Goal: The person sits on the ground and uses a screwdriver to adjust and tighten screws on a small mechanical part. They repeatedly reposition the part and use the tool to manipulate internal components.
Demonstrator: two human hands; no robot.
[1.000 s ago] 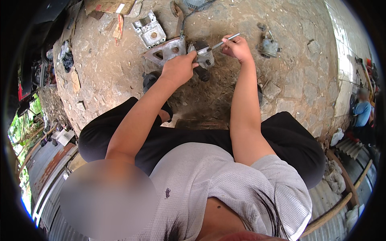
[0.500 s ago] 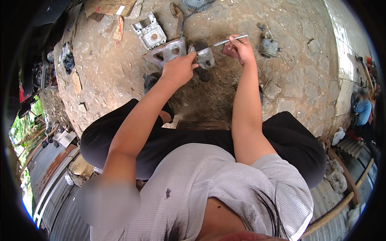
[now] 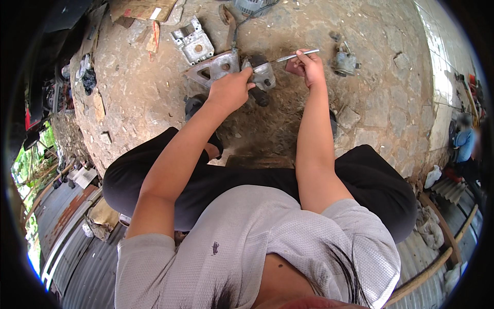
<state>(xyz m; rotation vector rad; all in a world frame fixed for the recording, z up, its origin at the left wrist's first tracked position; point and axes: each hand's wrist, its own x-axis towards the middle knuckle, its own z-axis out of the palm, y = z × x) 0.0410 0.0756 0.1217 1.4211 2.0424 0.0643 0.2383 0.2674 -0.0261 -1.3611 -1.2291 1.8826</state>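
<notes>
My left hand is closed, its thumb and fingers against a grey cast-metal part with a dark cylindrical piece at its lower side. Between the thumb and fingers of my right hand is a slim silver pen-like tool. Its thin tip points left at the metal part. A flat reddish-brown piece also sits in that hand, below the tool; its kind I cannot make out. Just beyond my left hand lies a grey triangular metal bracket.
A square metal housing lies on the stony ground beyond the bracket. Right of my right hand stands a small round metal part. At the top are a grey plastic basket and a cardboard piece. Another person is far right.
My right hand and the silver tool have shifted slightly downward. The left hand keeps its hold, with the metal part almost unmoved.
</notes>
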